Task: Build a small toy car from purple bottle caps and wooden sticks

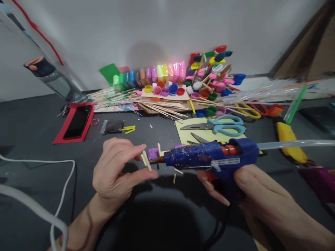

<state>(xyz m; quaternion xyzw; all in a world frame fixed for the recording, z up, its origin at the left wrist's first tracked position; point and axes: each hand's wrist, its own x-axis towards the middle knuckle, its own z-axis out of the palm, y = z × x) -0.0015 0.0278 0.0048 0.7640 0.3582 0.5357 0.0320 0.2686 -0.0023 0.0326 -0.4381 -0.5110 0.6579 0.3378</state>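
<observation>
My left hand [120,170] pinches a short wooden stick piece [147,160] between thumb and fingertips, with a thin yellow strip beside it. A blue glue gun [196,156] is held in my right hand [251,184], its fingers around the handle and red trigger. The gun's metal nozzle [157,160] points left and is at the stick piece. A clear glue stick [288,144] runs out of the gun's back. Just behind the nozzle lie a purple block [153,153] and another small stick, partly hidden by the gun.
Blue-handled scissors [227,125] lie on yellow paper [184,129] behind the gun. Farther back are clay packs [149,75], paint pots [164,91] and wooden sticks [167,108]. A phone [77,122] and bottle [56,82] stand left; a white cable [65,188] crosses the near left.
</observation>
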